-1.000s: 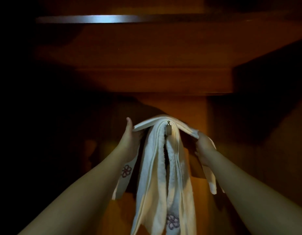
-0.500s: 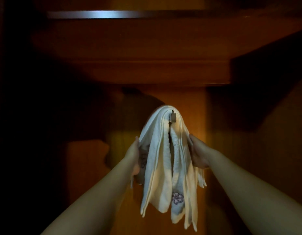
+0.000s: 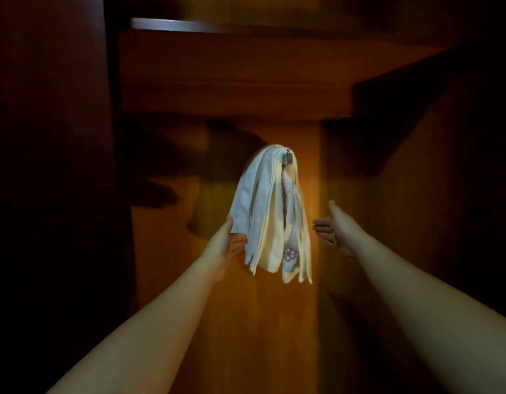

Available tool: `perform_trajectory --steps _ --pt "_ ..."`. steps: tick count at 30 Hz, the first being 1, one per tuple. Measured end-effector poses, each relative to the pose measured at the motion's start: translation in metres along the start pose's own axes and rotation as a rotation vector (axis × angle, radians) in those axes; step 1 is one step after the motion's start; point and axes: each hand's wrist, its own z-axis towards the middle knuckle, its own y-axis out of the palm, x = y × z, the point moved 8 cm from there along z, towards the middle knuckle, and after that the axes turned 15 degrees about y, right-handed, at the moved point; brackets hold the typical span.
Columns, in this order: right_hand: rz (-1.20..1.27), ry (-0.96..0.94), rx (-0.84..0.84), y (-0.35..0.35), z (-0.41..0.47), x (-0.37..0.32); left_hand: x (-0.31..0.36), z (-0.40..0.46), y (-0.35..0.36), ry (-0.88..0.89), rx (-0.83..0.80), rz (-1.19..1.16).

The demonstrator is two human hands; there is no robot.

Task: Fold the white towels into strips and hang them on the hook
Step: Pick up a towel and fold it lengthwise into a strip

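Head view showed our white towels (image 3: 267, 217) draped in folded strips over the small metal hook (image 3: 288, 158) on the wooden panel (image 3: 226, 322). Our left hand (image 3: 227, 244) touched the bundle's lower left edge with straight, relaxed fingers, gripping nothing. Our right hand (image 3: 332, 227) hung just beside the towels, apart from them, fingers extended.

both arms outstretched, left hand (image 3: 227, 243) and right hand (image 3: 332, 227) open-palmed.
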Motion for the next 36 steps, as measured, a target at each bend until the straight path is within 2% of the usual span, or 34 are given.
perform_trajectory --steps 4,7,10,13,17,25,36 --pt "-0.084 -0.027 0.028 -0.005 -0.064 0.036 -0.001 -0.059 0.025 0.051 -0.104 0.060" --pt "-0.272 -0.063 0.113 -0.019 -0.118 0.065 -0.004 -0.103 0.048 0.102 -0.201 0.144" --pt "-0.525 -0.115 0.172 -0.037 -0.161 0.105 -0.014 -0.139 0.063 0.204 -0.289 0.406" --pt "-0.707 -0.129 0.201 -0.064 -0.192 0.162 -0.046 -0.171 0.084 0.214 -0.419 0.653" --pt "-0.846 -0.032 0.272 -0.117 -0.222 0.247 -0.105 -0.223 0.132 0.190 -0.605 0.729" --pt "-0.898 0.206 0.347 -0.256 -0.280 0.403 -0.219 -0.321 0.282 0.117 -0.946 0.736" --pt "-0.731 0.561 0.388 -0.461 -0.348 0.569 -0.336 -0.412 0.507 -0.009 -1.205 0.736"
